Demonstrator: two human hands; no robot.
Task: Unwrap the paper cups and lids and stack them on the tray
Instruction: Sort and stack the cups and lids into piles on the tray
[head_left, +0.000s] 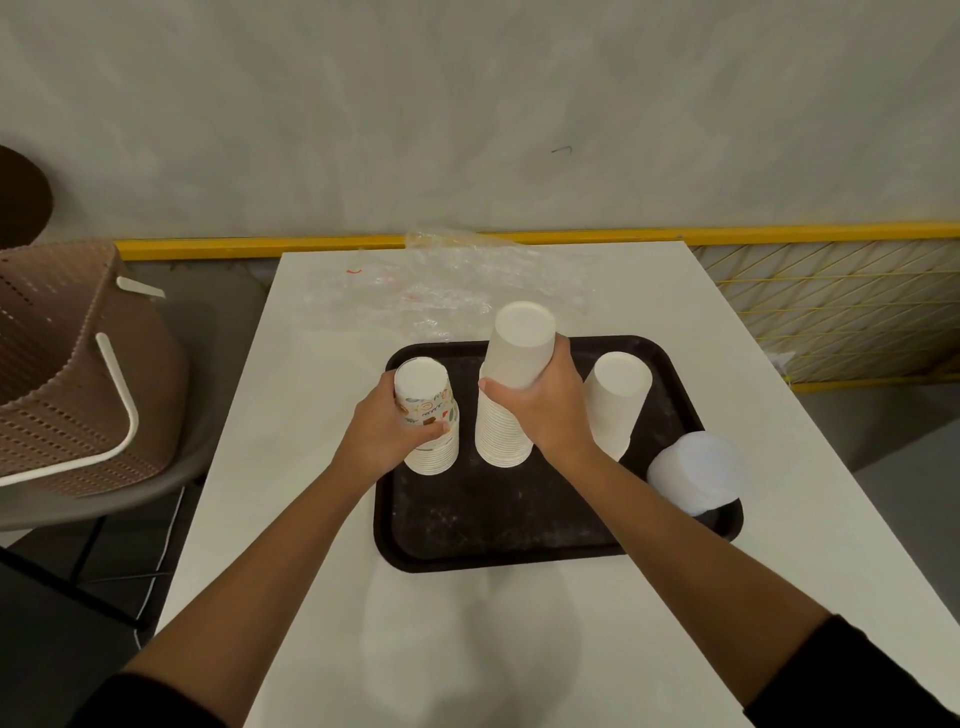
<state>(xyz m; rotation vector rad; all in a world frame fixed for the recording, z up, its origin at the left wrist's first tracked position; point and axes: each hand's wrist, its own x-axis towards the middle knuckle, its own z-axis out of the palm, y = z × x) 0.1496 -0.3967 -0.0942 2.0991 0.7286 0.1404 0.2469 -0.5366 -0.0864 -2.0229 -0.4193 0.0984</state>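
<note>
Paper cups (618, 400) inverted in stacks on the tray (493, 525); left hand (387, 431) fingers (441, 427) curled round the printed stack (434, 454), right hand (550, 405) gripping the tall plain stack (504, 431)

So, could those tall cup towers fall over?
They might. The tallest cup stack is narrow, and the right hand grips it partway up; letting go carelessly could tip it into the white stack close beside it. The left hand holds the printed cup stack near the tray's left rim, so a nudge could send it off. The lid stack sits right at the tray's right edge and may slide off.
</note>
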